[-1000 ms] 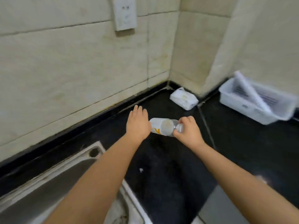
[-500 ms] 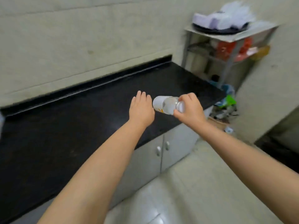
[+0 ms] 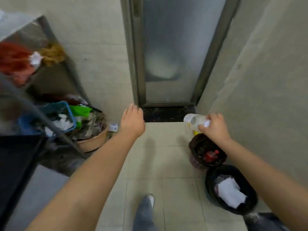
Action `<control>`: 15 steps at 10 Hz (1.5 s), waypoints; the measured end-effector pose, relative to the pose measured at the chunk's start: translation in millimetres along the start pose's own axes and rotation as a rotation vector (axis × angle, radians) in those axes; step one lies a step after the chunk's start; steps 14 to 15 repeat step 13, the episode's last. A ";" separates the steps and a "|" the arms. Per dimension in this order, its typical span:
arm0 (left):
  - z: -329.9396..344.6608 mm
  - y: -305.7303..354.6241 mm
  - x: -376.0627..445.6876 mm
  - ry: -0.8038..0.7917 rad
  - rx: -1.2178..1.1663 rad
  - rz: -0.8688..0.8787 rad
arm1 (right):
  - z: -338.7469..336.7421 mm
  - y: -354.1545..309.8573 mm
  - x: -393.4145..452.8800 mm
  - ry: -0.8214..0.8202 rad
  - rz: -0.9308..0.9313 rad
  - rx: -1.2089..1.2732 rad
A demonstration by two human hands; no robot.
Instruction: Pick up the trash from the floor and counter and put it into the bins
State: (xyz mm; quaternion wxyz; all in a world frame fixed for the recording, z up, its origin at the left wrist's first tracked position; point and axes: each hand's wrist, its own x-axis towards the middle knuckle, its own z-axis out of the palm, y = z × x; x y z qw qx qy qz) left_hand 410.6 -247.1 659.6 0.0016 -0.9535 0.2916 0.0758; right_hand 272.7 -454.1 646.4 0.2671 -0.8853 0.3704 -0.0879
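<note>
Right hand (image 3: 214,126) pinches bottle (image 3: 194,121) sideways, base seemingly pointing left; left hand (image 3: 133,121) spread.

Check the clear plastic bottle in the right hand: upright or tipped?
Tipped. The clear plastic bottle lies about level in the right hand, white cap end in the fingers, base pointing left, above the brown bin.

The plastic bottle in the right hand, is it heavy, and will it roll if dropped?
The bottle looks see-through and empty, so probably light. The right hand holds it sideways by the cap end alone. Its round body would likely roll.
</note>
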 end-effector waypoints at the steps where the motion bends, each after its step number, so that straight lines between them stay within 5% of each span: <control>1: 9.7 57.6 80.4 -0.086 0.033 0.140 | -19.8 66.8 41.4 0.036 0.241 -0.018; 4: 86.7 252.8 249.9 -0.267 0.127 0.435 | 13.4 208.6 139.5 -0.063 0.643 0.017; 6: 226.2 333.1 329.0 -0.474 0.042 0.373 | 107.9 320.7 234.7 -0.345 0.723 0.081; 8: 374.9 349.1 356.9 -0.671 -0.055 0.270 | 229.4 400.5 283.7 -0.393 0.796 0.185; 11: 557.3 349.4 365.2 -0.697 -0.109 0.293 | 379.6 479.4 288.7 -0.469 0.746 0.089; 15: 553.6 351.8 374.1 -0.804 -0.184 0.166 | 376.3 484.4 290.0 -0.597 0.591 -0.046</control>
